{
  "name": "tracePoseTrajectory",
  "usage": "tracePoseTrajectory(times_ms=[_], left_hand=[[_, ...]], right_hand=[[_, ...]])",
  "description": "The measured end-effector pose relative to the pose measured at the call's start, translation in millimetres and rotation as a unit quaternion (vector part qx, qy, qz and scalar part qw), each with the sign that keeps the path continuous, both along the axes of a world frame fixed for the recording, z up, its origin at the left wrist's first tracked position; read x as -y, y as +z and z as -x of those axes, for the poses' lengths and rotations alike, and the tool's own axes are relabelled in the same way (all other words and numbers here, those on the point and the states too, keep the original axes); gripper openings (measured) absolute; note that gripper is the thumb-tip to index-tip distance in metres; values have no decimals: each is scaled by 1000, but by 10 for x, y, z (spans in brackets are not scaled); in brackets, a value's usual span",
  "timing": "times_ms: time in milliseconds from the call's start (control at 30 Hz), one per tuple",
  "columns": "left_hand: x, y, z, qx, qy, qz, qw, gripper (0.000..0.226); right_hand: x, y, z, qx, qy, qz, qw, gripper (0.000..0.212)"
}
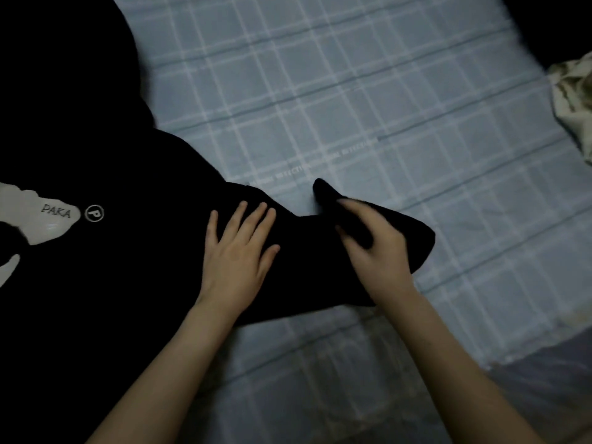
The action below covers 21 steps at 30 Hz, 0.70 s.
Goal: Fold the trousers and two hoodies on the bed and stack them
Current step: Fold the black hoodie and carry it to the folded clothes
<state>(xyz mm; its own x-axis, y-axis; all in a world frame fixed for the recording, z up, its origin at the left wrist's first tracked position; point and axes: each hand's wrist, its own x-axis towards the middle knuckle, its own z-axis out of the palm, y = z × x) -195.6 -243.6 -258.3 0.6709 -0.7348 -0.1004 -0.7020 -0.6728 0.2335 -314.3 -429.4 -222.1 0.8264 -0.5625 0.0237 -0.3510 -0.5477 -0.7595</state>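
A black hoodie (96, 283) lies spread out on the bed (352, 91). Its sleeve (307, 251) sticks out to the side, right under both hands.

The left hand (238, 251) lies flat on the sleeve. Its fingers are straight and spread, pressing the cloth down. The right hand (374, 251) is just beside it. Its fingers and thumb are curled round the end of the sleeve, and the cuff (323, 190) pokes up past the fingertips. The hand is a bit blurry.

A white print (48, 219) shows on the hoodie, far from the left fingers. A pale cloth (573, 97) lies well past the right fingers, at the bed's edge.

I think the sleeve is about to be folded in. This hoodie is not folded yet. No pile shows. I cannot see the trousers or tell a second hoodie apart, so most of the job looks left to do.
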Motion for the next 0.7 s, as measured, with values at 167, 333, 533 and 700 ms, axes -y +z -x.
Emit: tracePoseTrajectory(times_ms=[167, 333, 533, 700], left_hand=[[315, 193, 255, -51, -50, 71, 995, 57], [984, 299, 869, -201, -154, 132, 958, 57], [1484, 195, 1321, -183, -211, 100, 955, 57], [1616, 102, 1484, -134, -275, 65, 950, 53]], right_hand=[[458, 402, 448, 207, -264, -169, 927, 10], [696, 519, 1007, 192, -322, -201, 905, 22], [899, 488, 1449, 153, -355, -179, 905, 31], [1117, 617, 1788, 156, -390, -71, 905, 52]])
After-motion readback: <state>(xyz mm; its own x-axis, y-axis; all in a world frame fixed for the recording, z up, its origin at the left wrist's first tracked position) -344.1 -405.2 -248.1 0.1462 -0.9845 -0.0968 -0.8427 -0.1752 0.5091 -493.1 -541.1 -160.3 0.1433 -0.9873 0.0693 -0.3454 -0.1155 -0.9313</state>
